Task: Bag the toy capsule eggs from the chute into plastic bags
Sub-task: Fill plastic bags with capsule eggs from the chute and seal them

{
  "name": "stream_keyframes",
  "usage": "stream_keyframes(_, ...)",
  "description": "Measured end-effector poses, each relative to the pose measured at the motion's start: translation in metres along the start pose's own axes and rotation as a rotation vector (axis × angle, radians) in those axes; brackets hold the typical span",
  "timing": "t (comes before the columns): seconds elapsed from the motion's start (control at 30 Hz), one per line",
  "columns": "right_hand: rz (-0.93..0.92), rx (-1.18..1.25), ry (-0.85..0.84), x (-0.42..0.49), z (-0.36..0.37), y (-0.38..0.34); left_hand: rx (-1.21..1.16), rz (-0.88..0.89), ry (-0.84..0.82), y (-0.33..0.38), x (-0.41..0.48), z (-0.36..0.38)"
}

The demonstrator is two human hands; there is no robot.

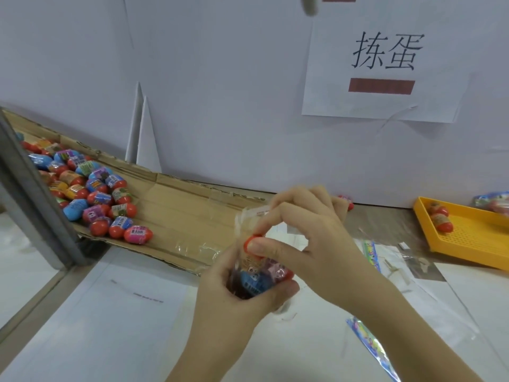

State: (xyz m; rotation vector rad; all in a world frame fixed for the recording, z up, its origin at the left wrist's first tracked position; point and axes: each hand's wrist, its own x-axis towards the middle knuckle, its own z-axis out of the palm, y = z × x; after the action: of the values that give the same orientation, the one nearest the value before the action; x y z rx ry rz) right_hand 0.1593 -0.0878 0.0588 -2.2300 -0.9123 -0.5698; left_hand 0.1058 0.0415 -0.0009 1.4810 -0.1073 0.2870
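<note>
Post (30,188), grey metal, far left, hiding the upper left of the cardboard chute (187,205). Loose capsule eggs (93,194) are piled on the chute against the post; I make it roughly thirty, too overlapped for an exact count. Lower chute is bare cardboard running toward the hands.

Centre: left hand (228,299) is curled round the bottom of a clear plastic bag (246,217), held above the tabletop (385,220). Inside I count three eggs showing: a blue egg (252,282), a pink one beside it, and an orange-capped egg (249,242) at the top. Right hand (316,238) pinches the upper bag, thumb on that orange cap, and blocks the bag mouth.

One stray egg (347,201) sits by the wall behind the right hand. One paper sign (385,64) on the wall. Two colourful strips (371,252) lie on the tabletop. Right: one yellow tray (473,241) with two eggs (440,220) at its left edge; one filled packet (495,202) at its far corner, cut off by the frame.
</note>
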Motion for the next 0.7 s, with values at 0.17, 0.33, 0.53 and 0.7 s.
stream_keyframes(0.17,0.041,-0.084,0.036,-0.003,0.013,0.003,-0.009,-0.077,0.041,0.005,-0.001,0.001)
stream_keyframes(0.33,0.112,0.156,0.056,0.004,-0.006,0.008,-0.125,-0.174,0.054,0.009,-0.002,0.000)
stream_keyframes(0.53,0.378,0.678,-0.047,0.008,-0.020,0.025,-0.361,-0.389,0.109,0.012,0.007,-0.006)
stream_keyframes(0.7,0.581,0.679,-0.377,0.007,-0.004,0.021,-0.366,-0.393,0.157,0.010,0.009,-0.010)
